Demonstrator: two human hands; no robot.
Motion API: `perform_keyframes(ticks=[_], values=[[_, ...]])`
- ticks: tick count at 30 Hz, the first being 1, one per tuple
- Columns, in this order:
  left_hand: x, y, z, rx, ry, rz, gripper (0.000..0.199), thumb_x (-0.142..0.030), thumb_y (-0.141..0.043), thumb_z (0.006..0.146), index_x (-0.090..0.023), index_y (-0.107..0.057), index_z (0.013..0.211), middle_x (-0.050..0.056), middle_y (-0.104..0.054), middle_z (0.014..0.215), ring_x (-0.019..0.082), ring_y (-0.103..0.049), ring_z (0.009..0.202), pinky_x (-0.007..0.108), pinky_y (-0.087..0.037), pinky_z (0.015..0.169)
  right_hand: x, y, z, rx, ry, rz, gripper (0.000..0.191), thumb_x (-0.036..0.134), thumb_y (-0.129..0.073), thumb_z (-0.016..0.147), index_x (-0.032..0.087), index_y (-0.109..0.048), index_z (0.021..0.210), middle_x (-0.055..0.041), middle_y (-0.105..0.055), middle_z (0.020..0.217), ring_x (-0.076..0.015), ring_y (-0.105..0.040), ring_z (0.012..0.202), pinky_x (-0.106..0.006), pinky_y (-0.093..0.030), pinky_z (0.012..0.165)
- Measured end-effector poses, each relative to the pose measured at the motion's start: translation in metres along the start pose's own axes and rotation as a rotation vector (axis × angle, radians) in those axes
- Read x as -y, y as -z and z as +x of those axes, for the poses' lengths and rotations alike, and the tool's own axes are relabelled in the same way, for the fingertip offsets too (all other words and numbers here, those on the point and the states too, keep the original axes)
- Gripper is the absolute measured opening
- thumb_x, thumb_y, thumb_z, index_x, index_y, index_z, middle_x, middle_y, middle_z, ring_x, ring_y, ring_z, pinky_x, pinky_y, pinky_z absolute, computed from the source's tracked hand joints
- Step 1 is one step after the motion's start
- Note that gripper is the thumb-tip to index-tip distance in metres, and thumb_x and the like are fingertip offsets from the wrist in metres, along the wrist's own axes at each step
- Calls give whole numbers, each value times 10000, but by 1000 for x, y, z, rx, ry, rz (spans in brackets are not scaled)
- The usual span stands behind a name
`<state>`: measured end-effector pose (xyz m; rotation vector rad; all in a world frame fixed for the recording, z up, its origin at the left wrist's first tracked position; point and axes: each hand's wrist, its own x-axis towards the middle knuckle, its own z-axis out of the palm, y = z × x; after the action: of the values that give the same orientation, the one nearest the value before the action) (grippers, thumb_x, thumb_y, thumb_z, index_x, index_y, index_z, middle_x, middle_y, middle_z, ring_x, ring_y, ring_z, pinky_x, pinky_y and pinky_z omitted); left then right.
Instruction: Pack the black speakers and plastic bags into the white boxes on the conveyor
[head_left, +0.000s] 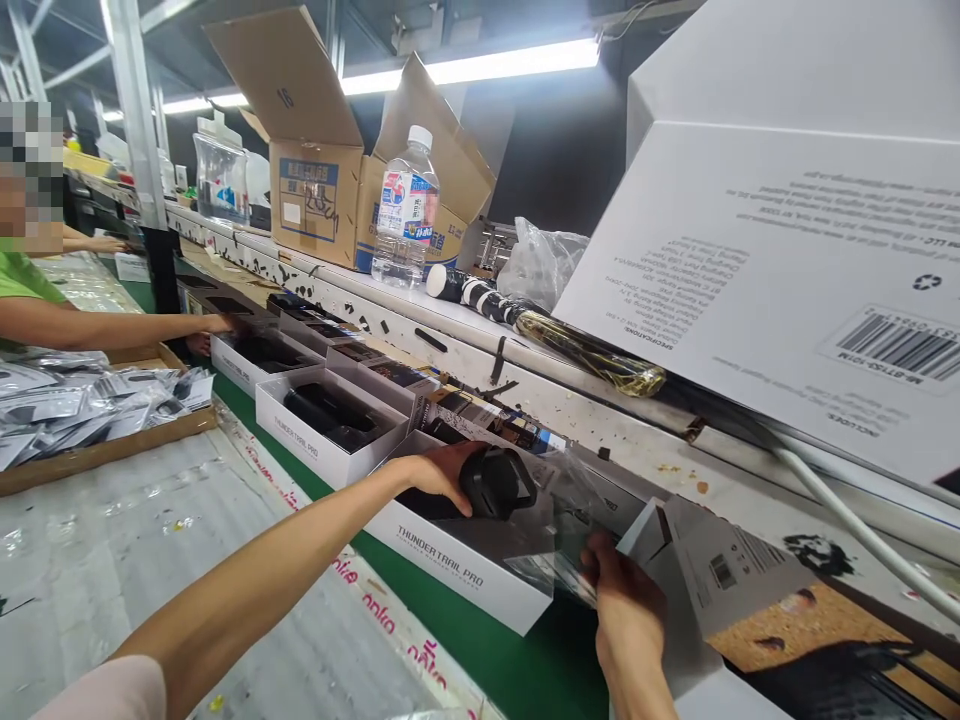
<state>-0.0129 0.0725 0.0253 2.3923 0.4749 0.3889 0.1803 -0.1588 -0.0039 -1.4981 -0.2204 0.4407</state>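
Right hand pinches a clear bag | left hand wraps a black speaker, lying sideways, over the white box, left of right grip.

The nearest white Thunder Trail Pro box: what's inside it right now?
In the white box a black device is gripped by the left hand. Clear plastic film drapes its right end; the right hand hides what lies beneath.

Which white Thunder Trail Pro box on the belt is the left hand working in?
The nearest box: the left hand holds a black device over it; the boxes farther up the belt are untouched by it.
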Motion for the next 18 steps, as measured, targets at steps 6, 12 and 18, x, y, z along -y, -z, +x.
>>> perform_keyframes(ticks=[6,12,18], values=[[3,8,-11,-27,9,-121,1226,-492,-919,490,-206,-320,1520,132,-500,1518,321,-480,1391,430,-378,1183,-9,-9,11,47,-22,58,491,551,-785,469,173,-611,729,-19,-616,604,-139,-505,475,-258,-375,401],[-6,10,-7,28,-1,33,1169,-473,-907,542,-186,-323,1513,159,-473,1533,334,-473,1400,437,-399,1168,-33,-30,14,164,-36,-16,542,600,-772,532,147,-657,806,-64,-672,694,-199,-629,542,-289,-497,473],[-11,-18,19,164,26,292,1194,-342,-947,479,-187,-356,1506,221,-460,1519,414,-491,1371,492,-444,1120,-44,-35,21,184,59,-91,444,611,-694,657,177,-646,737,-94,-670,672,-255,-661,559,-329,-517,460]])
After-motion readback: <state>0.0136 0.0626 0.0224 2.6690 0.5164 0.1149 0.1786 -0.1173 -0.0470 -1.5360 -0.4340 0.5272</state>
